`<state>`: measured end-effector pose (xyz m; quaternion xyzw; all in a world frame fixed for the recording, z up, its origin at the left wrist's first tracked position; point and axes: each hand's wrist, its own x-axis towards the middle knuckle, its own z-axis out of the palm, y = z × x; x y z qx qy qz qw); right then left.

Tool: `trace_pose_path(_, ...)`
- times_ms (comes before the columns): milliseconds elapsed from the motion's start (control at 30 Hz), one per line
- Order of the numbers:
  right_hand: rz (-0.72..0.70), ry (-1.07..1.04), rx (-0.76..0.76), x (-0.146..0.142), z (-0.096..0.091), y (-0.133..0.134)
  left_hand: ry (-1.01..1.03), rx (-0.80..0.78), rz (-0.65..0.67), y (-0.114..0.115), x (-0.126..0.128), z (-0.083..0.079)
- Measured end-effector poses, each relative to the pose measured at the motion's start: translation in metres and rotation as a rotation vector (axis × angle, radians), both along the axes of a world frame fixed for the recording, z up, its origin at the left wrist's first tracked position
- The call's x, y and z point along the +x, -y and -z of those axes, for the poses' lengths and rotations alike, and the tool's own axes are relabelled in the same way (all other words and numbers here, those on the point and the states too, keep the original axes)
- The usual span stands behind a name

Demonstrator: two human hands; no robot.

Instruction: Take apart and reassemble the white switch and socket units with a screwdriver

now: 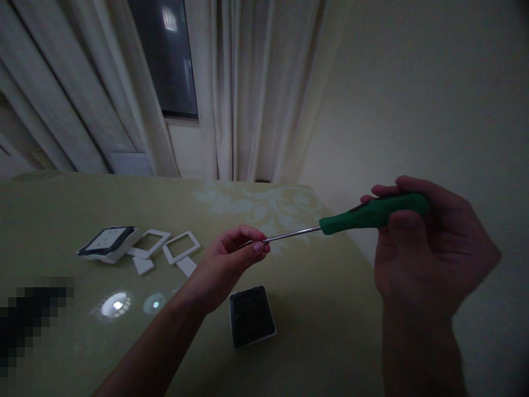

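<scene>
My right hand is wrapped round the green handle of a screwdriver, its metal shaft pointing left. At the shaft's tip, my left hand pinches a small, thin metal piece that looks like a screw; the fingers hide most of it. Both hands are raised above the table. Below them, on the tabletop, sits a dark square box with a white rim, just right of my left wrist.
On the table, to the left, lie a white wall socket with a dark edge, two white square frames and small white plates. Curtains and a wall stand behind. A blurred dark patch covers the left edge.
</scene>
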<state>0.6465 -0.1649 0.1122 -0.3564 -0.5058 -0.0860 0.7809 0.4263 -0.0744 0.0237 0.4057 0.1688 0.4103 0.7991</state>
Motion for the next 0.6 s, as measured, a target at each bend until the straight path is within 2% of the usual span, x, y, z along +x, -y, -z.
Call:
trace_pose_path(200, 0.001, 0.002, -0.007, 0.0014, 0.0006, 0.0015, 0.025, -0.020, -0.003, -0.0008, 0.0000, -0.0005)
trace_pose_path(400, -0.007, 0.022, 0.001, 0.0013, -0.0014, 0.0019, 0.004, 0.043, -0.051, 0.0006, 0.0012, -0.0008)
trace_pose_path(600, -0.062, 0.098, -0.071, 0.0012, -0.0033, 0.0100, -0.021, 0.067, -0.039, 0.0019, 0.0040, 0.0031)
